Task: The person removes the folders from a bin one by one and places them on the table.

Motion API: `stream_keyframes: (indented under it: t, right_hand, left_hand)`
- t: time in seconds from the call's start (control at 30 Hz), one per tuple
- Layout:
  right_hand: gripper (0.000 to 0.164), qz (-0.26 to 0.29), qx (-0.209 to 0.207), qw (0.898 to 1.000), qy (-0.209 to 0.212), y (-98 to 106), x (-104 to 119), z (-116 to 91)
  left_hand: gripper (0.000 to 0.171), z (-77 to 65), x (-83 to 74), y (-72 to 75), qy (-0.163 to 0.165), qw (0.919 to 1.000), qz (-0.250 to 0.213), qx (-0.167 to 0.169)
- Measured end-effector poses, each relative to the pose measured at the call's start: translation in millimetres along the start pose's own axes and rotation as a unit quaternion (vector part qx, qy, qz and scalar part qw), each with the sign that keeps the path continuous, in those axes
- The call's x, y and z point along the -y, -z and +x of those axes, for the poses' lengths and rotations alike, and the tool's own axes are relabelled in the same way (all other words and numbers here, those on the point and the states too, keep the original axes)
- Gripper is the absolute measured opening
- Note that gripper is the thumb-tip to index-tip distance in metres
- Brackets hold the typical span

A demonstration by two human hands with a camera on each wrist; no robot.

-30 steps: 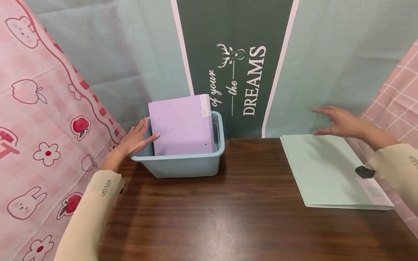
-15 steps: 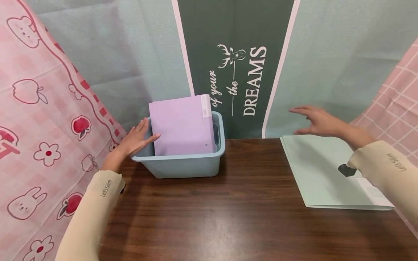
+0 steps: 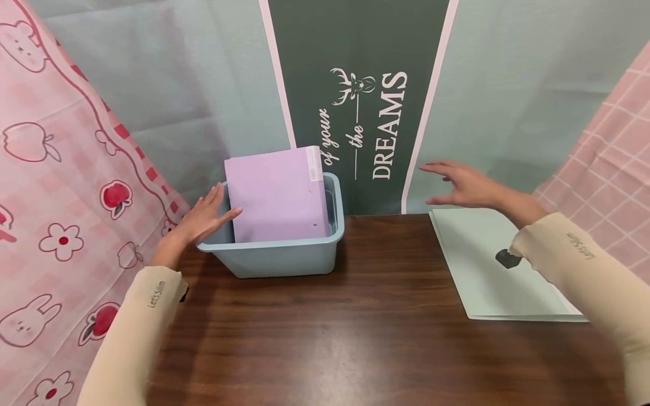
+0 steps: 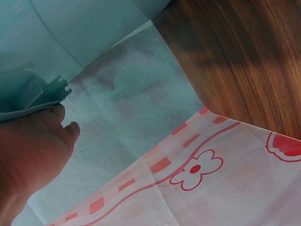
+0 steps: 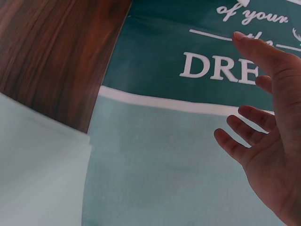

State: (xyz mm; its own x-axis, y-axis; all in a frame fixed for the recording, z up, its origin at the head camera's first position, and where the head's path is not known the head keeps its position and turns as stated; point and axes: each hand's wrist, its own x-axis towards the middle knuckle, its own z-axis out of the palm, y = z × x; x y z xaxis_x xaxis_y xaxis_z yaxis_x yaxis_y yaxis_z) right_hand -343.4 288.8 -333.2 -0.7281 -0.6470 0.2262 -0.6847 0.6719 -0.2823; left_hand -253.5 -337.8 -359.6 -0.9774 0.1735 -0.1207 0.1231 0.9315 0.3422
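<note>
A light-blue plastic bin (image 3: 276, 260) stands at the back left of the table, with a purple folder (image 3: 276, 194) upright in it, leaning back and rising above the rim. My left hand (image 3: 203, 219) rests at the bin's left rim. Its fingers lie fairly straight and the thumb points over the rim towards the purple folder. In the left wrist view, that hand (image 4: 37, 155) lies against the bin's edge. My right hand (image 3: 464, 186) hovers near the back edge, fingers spread and holding nothing. Beneath its forearm, a pale green folder (image 3: 508, 293) lies flat on the right.
The brown wooden table (image 3: 325, 338) runs between bin and green folder. A printed cloth (image 3: 365, 34) hangs behind the table. Pink cloths stand at the left (image 3: 81, 186) and right sides.
My right hand has moved leftwards from above the green folder towards the middle. The left hand stays at the bin's rim. The head view has shifted slightly.
</note>
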Motion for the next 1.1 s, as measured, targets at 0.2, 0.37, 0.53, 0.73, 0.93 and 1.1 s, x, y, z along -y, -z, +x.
stream_keyframes:
  t: [0.2,0.37,0.53,0.73,0.93,1.1]
  right_hand:
    - [0.084,0.030,0.006,0.999,-0.009,0,19,20]
    - [0.084,0.047,0.010,0.999,-0.008,0,31,33]
    - [0.083,0.056,0.009,0.998,0.001,-2,39,46]
    - [0.082,0.096,0.003,0.995,0.012,-5,50,61]
    - [0.081,0.126,-0.001,0.992,0.014,-12,58,70]
    - [0.079,0.151,0.002,0.988,0.002,-20,64,76]
  left_hand:
    - [0.102,-4.7,2.0,2.4,0.004,1.0000,-0.008,0.004]
    - [0.102,-5.8,3.7,3.1,0.006,0.9999,-0.007,0.006]
    - [0.103,-5.9,5.1,2.5,0.004,0.9999,-0.007,0.007]
    - [0.102,-5.8,4.4,2.6,0.003,0.9999,-0.009,0.006]
    - [0.103,-3.0,-0.8,2.1,0.002,0.9999,-0.010,0.004]
    - [0.104,-2.0,-1.6,1.5,0.002,0.9999,-0.013,0.003]
